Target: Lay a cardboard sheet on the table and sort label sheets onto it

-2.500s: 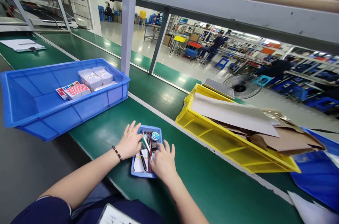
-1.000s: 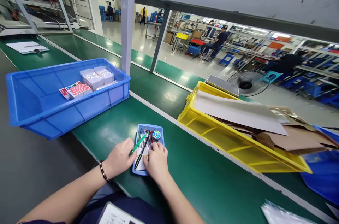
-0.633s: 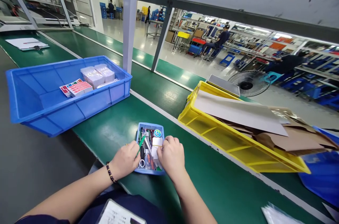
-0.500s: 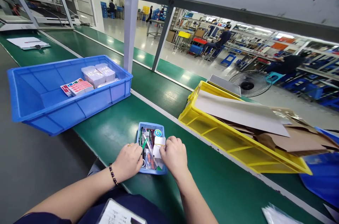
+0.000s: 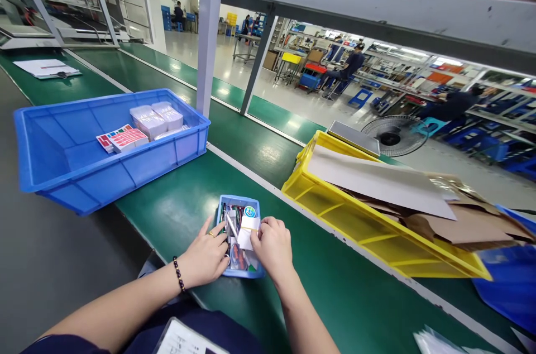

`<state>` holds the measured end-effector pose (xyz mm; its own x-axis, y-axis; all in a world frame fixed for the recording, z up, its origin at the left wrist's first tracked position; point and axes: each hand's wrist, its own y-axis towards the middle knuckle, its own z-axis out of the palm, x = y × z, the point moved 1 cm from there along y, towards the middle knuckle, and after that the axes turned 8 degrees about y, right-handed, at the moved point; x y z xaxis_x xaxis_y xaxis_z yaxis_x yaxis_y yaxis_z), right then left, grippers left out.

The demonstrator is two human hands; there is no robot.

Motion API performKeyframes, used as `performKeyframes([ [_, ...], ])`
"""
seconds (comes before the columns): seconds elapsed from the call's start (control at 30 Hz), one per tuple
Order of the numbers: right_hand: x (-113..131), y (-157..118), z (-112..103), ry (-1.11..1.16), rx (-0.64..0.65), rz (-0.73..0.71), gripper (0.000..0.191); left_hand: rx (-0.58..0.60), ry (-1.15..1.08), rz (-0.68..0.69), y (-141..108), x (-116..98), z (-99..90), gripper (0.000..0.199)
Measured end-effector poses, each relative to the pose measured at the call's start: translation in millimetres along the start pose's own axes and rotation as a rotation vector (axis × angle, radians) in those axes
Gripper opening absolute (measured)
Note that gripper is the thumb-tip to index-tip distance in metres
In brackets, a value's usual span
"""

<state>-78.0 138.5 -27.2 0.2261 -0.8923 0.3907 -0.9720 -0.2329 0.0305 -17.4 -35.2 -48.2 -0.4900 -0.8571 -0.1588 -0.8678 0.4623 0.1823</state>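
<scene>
A small blue bin (image 5: 243, 274) in front of me holds pens, a round blue-and-green sticker roll or lid (image 5: 249, 211) and other small items. My left hand (image 5: 208, 253) is over its left side, fingers spread, holding nothing I can see. A white pen (image 5: 232, 228) lies among the items close to those fingertips. My right hand (image 5: 273, 243) is at the bin's right rim, thumb and fingers pinched on a small stack of white cards (image 5: 247, 238) with a yellowish band around it. The fingertips of the right hand are partly hidden.
A large blue crate (image 5: 125, 175) with packs of printed cards stands at left. To the right, a yellow crate (image 5: 355, 231) holds cardboard sheets. A clipboard (image 5: 48, 68) lies far left. A metal post (image 5: 209, 36) rises behind the bin. Plastic bags (image 5: 435, 341) lie lower right.
My left hand has let go of the green pen and its fingers have spread. The white card stack has tilted and shifted left a little, with my right hand still at it.
</scene>
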Motion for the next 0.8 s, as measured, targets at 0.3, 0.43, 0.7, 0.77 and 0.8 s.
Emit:
performKeyframes([
  [0.3, 9.4, 29.9, 5.5, 0.146, 0.014, 0.011, 0.025, -0.117, -0.096, -0.058, -4.3, -2.0, -11.9, 0.013],
  [0.43, -16.3, 22.1, -1.8, 0.271, -0.029, 0.005, 0.021, -0.163, -0.122, -0.132, -17.9, 6.1, -10.9, 0.021],
  [0.7, -29.2, -23.1, 0.5, 0.085, 0.115, -0.109, 0.023, -0.065, -0.098, -0.088, -23.8, 9.8, 8.2, 0.056],
  [0.77, -18.9, -25.5, 8.4, -0.01, 0.171, -0.124, 0.028, -0.06, -0.077, -0.087, -15.6, 6.1, 6.3, 0.05],
  [0.8, -13.8, -25.3, 12.4, -0.049, 0.191, -0.122, 0.028, -0.056, -0.069, -0.088, -11.5, 3.9, 5.5, 0.048],
])
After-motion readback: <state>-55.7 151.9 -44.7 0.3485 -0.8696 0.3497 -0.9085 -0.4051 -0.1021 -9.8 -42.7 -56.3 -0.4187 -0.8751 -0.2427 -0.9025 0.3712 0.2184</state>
